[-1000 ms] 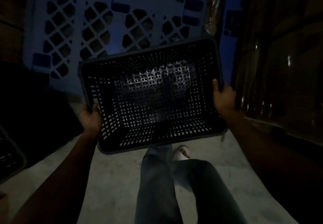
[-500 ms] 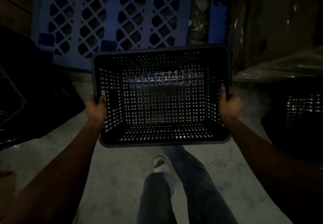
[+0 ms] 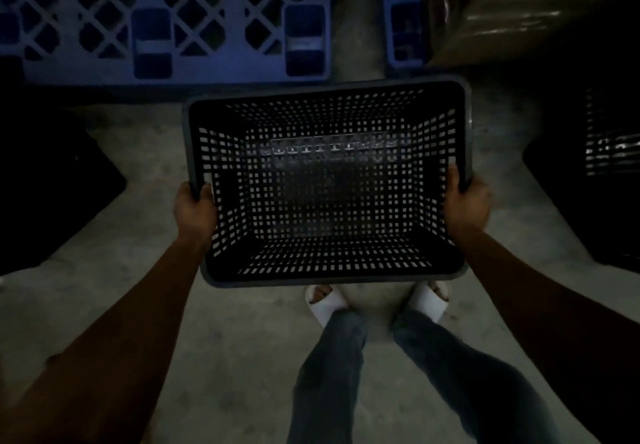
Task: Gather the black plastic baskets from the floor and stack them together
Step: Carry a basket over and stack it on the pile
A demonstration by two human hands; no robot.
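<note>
While both arms reached forward in the dim light, the person held a black perforated plastic basket (image 3: 325, 184) off the concrete floor (image 3: 221, 339), open side up, its near rim just above the feet. The left hand (image 3: 194, 209) was closed on the basket's left rim, fingers wrapped over the edge; the right hand (image 3: 465, 201) was clamped on the right rim in the same way. The basket looked empty, with a faint glare on its gridded bottom. Two white sandals (image 3: 323, 300) and dark jeans (image 3: 329, 374) showed below it. A blue plastic pallet (image 3: 166, 21) stood behind the basket, apart from it. Another black basket (image 3: 595, 173) sat on the floor to the right, well apart, and a dark shape (image 3: 52, 184) lay to the left, too dim to identify.
</note>
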